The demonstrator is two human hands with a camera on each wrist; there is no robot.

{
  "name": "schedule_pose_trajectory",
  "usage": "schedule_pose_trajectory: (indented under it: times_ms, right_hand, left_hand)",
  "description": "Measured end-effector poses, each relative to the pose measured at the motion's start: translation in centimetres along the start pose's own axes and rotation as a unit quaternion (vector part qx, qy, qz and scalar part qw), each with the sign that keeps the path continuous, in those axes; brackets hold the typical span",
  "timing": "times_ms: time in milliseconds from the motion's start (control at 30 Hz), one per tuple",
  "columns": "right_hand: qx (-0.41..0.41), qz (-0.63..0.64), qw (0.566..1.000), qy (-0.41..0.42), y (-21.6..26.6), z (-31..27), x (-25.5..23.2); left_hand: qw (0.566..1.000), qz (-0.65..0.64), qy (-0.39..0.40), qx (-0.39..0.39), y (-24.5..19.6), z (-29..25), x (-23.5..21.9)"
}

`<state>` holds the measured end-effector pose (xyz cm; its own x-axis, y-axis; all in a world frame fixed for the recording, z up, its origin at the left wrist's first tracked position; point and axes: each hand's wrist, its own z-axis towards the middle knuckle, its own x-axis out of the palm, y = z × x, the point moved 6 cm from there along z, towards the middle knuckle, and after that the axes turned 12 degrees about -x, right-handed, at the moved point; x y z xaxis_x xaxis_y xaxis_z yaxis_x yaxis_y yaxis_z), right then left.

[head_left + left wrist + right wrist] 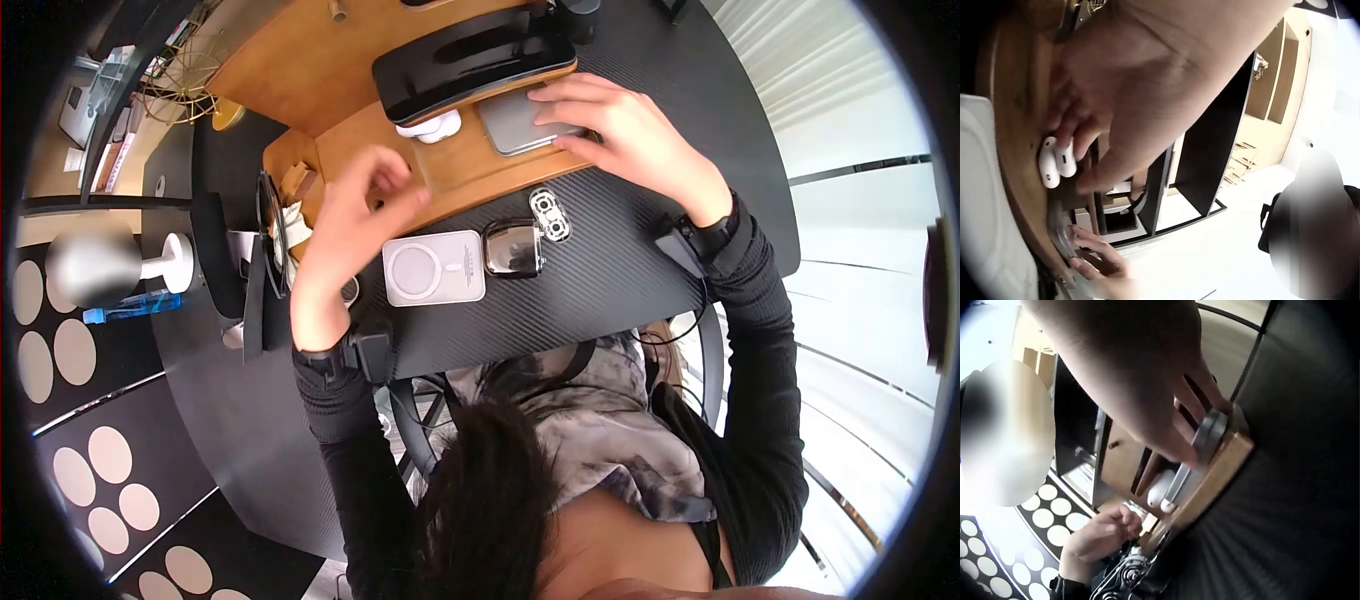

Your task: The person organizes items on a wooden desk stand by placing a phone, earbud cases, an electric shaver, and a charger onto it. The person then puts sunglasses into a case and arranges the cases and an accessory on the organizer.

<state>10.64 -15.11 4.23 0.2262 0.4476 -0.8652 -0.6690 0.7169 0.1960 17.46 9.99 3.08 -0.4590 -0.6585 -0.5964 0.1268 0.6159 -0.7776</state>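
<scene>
My right hand (640, 130) grips the right end of a flat grey slab (505, 125) with rounded corners on the wooden shelf, thumb along the near edge and fingers over the top. In the right wrist view the slab (1179, 481) has a metallic side. My left hand (360, 215) hovers at the left of the shelf, fingers loosely bent around nothing visible. White earbuds (435, 127) lie between the hands, partly under a black glasses case. The left wrist view shows two earbuds (1049, 164) right by the left fingertips.
A wooden shelf (470, 185) carries the black glasses case (470, 60). In front, on the black table (600, 270), lie a white power bank (460, 290) with a ring, a dark see-through case (513, 248) and a clear part with round rings (550, 215). Black-framed glasses (268, 220) stand left.
</scene>
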Motion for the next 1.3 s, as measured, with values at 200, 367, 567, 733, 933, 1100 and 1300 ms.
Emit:
schedule_pose_trajectory:
  times_ms: [200,367,567,733,933,1100,1300]
  right_hand:
    - [0.006,-0.037,0.999,-0.019,0.3,1.2,1.9]
    - [-0.024,-0.105,0.993,-0.052,1.0,1.6,2.8]
    - [-0.018,-0.004,1.0,-0.004,2.6,1.1,0.4]
    - [-0.022,-0.024,0.999,0.006,2.9,0.2,1.7]
    - [-0.02,0.034,0.999,-0.013,2.3,0.0,2.6]
    - [-0.063,0.002,0.997,-0.033,4.0,0.8,0.0]
    - [-0.001,0.196,0.97,0.141,5.5,-0.3,1.1]
  left_hand:
    - [0.952,0.172,0.147,0.208,-5.3,-3.8,4.9]
    - [0.952,0.183,0.104,0.221,-6.2,-4.1,6.1]
    - [0.977,0.044,-0.186,0.093,-1.9,-0.3,0.7]
    - [0.967,0.057,-0.213,0.131,0.0,2.2,0.4]
    - [0.977,0.025,-0.194,0.079,-0.1,2.7,1.0]
    - [0.988,0.003,-0.131,0.078,-0.5,1.4,1.2]
    - [0.948,0.157,0.128,0.246,-6.4,-3.8,6.2]
